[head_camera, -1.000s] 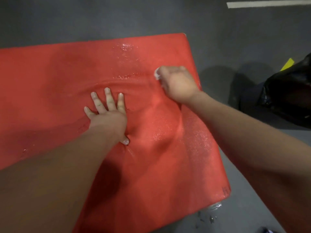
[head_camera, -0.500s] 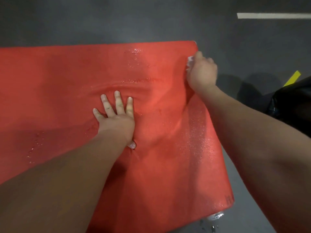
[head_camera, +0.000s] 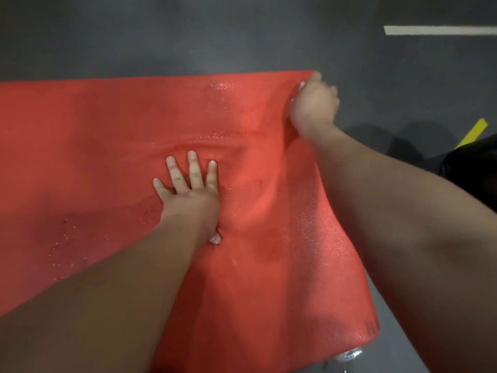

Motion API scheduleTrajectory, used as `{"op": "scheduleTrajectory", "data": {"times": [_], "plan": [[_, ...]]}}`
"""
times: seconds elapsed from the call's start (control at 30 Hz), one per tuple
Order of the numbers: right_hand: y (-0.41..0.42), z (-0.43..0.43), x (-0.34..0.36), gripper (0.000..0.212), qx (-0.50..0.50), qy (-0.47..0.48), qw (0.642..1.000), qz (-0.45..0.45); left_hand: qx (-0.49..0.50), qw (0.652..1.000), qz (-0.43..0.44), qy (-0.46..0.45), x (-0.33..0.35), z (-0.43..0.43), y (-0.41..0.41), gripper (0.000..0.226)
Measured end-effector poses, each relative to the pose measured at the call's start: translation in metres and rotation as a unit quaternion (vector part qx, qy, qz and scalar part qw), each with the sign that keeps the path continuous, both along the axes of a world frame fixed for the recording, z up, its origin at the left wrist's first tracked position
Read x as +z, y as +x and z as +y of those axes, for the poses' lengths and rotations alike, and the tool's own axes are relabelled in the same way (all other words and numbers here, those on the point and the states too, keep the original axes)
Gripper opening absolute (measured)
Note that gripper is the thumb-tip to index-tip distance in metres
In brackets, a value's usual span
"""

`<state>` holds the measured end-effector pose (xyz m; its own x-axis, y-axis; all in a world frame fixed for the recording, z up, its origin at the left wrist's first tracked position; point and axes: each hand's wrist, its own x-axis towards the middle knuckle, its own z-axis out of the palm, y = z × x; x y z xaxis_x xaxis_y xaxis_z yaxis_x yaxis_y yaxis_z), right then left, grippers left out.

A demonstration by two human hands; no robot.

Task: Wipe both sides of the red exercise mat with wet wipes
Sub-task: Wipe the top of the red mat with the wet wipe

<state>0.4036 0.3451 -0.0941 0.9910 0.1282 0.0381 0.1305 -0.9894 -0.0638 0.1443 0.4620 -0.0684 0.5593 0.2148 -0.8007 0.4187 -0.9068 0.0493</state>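
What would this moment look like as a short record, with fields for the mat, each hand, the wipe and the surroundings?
mat: red exercise mat, lying on the dark floor, wet with droplets
left hand: flat on the mat, fingers spread, pressing down
right hand: at the mat's far right corner, holding the wet wipe
wet wipe: white, mostly hidden under the right hand
surroundings: white line, yellow strip, black bag at right
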Motion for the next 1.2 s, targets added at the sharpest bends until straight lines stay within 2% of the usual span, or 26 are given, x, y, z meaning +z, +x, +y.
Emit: {"op": "scheduleTrajectory", "data": {"times": [0.07, 0.13, 0.17, 0.2, 0.23, 0.3, 0.33, 0.37, 0.43, 0.53, 0.6, 0.63, 0.7, 0.77, 0.83, 0.9, 1.0, 1.03, 1.07, 1.13, 1.2], "plan": [[-0.022, 0.028, -0.005, 0.024, 0.168, 0.055, 0.984, 0.032, 0.003, 1.000, 0.001, 0.000, 0.000, 0.000, 0.000, 0.159], [-0.039, 0.034, -0.009, 0.024, 0.355, 0.068, 0.928, 0.089, 0.001, 1.000, -0.001, 0.002, -0.001, 0.000, -0.001, 0.159], [-0.037, 0.029, -0.007, 0.025, 0.398, 0.051, 0.911, 0.093, 0.000, 1.000, -0.001, 0.003, -0.001, 0.000, -0.001, 0.159], [-0.029, 0.021, -0.006, 0.026, 0.395, 0.038, 0.914, 0.080, -0.001, 1.000, 0.000, 0.003, -0.001, -0.001, -0.001, 0.159], [-0.020, 0.013, -0.005, 0.026, 0.344, 0.026, 0.937, 0.059, 0.000, 1.000, 0.001, 0.002, -0.002, -0.001, -0.001, 0.159], [0.001, -0.007, -0.002, 0.025, 0.140, 0.016, 0.990, 0.021, 0.000, 1.000, 0.006, 0.005, -0.003, -0.002, 0.000, 0.159], [0.009, -0.014, -0.001, 0.027, 0.033, 0.012, 0.999, 0.007, 0.000, 1.000, 0.007, 0.006, -0.003, -0.002, 0.001, 0.159], [0.011, -0.014, -0.002, 0.028, -0.023, 0.010, 1.000, -0.003, 0.000, 1.000, 0.008, 0.007, -0.003, -0.002, 0.002, 0.159], [0.005, 0.003, -0.005, 0.026, 0.018, 0.043, 0.999, -0.009, 0.000, 1.000, 0.008, 0.011, -0.003, -0.003, 0.002, 0.159], [-0.014, 0.030, -0.008, 0.019, 0.255, 0.103, 0.960, 0.047, -0.003, 1.000, 0.007, 0.016, -0.002, -0.003, 0.000, 0.158], [-0.007, 0.028, -0.010, 0.022, 0.334, 0.082, 0.937, 0.058, -0.004, 1.000, 0.010, 0.015, -0.002, -0.003, 0.001, 0.158], [0.003, 0.023, -0.011, 0.028, 0.329, 0.060, 0.941, 0.050, -0.003, 1.000, 0.012, 0.014, -0.002, -0.004, 0.001, 0.158], [0.024, 0.011, -0.010, 0.039, 0.246, 0.011, 0.969, 0.027, -0.005, 1.000, 0.011, 0.016, -0.002, -0.003, 0.001, 0.158], [0.043, 0.000, -0.010, 0.039, 0.121, -0.006, 0.993, -0.005, -0.012, 1.000, 0.008, 0.019, -0.004, -0.004, 0.000, 0.157], [0.047, 0.004, -0.008, 0.035, 0.047, -0.007, 0.999, -0.010, -0.014, 1.000, 0.008, 0.024, -0.004, -0.004, -0.001, 0.158], [0.035, 0.023, -0.005, 0.030, 0.087, 0.011, 0.996, -0.003, -0.015, 0.999, 0.010, 0.028, -0.004, -0.005, -0.001, 0.158], [0.017, 0.036, 0.004, 0.019, 0.289, 0.028, 0.955, 0.058, -0.011, 1.000, 0.013, 0.025, -0.004, -0.006, 0.001, 0.158], [0.019, 0.029, 0.005, 0.016, 0.319, 0.021, 0.945, 0.063, -0.009, 1.000, 0.013, 0.024, -0.004, -0.005, 0.001, 0.158], [0.026, 0.018, 0.004, 0.015, 0.312, 0.027, 0.948, 0.058, -0.008, 1.000, 0.014, 0.023, -0.005, -0.005, 0.001, 0.158], [0.040, -0.006, 0.003, 0.024, 0.214, 0.055, 0.975, 0.038, -0.008, 1.000, 0.016, 0.023, -0.004, -0.005, 0.001, 0.158], [0.044, -0.016, 0.004, 0.027, 0.134, 0.034, 0.990, 0.020, -0.008, 0.999, 0.019, 0.024, -0.003, -0.004, 0.001, 0.157]]}}
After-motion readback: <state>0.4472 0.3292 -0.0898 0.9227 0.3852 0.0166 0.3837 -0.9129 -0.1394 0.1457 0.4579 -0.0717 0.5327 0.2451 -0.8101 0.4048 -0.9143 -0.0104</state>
